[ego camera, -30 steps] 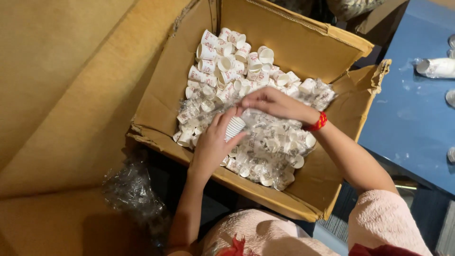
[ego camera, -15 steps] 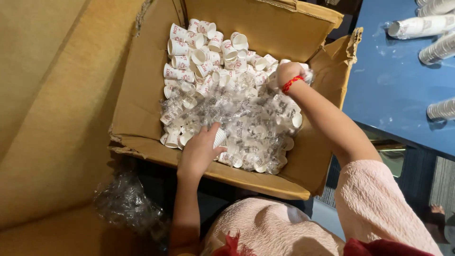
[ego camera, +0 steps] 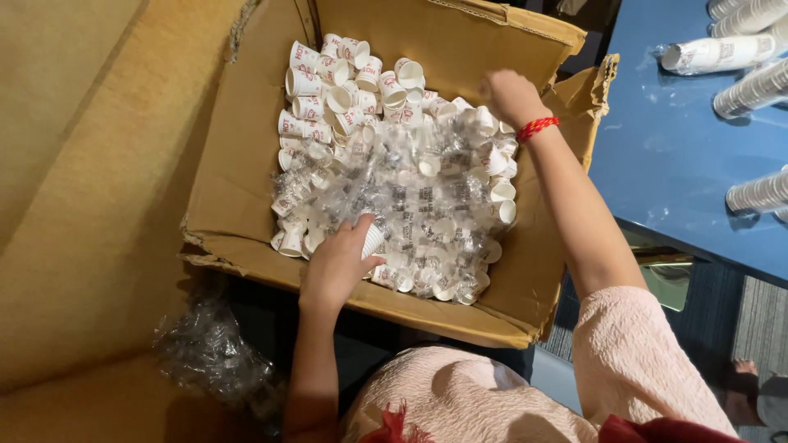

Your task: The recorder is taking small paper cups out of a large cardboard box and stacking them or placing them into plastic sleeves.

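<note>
- At the far left, a tan flap point(ego camera: 90, 164) of the cardboard box point(ego camera: 246, 156) lies folded outward; a crumpled clear plastic bag point(ego camera: 209, 353) rests below it, outside the box.
- Inside the box, we see a layer of small white paper cups point(ego camera: 328, 90) with red print, loose along the back and left, the rest covered by a clear plastic sheet point(ego camera: 419, 197).
- Our left hand point(ego camera: 336, 267) is at the near wall of the box, fingers curled around one ribbed white cup point(ego camera: 373, 239) at the sheet's near edge.
- Our right hand point(ego camera: 510, 97), with a red wristband point(ego camera: 538, 128), is closed at the back right corner, apparently gripping the far edge of the sheet; what lies inside the fist we cannot tell.
- Progress, as we judge it: the box is open and nearly full, so most cups are left inside; stacked cups point(ego camera: 759, 86) already lie on the blue table point(ego camera: 665, 180) to the right.
- Clearance: the torn right flap point(ego camera: 595, 94) stands just beside the right wrist, and the near wall's ragged rim sits under the left wrist. Open room exists above the box and over the table's near part.
</note>
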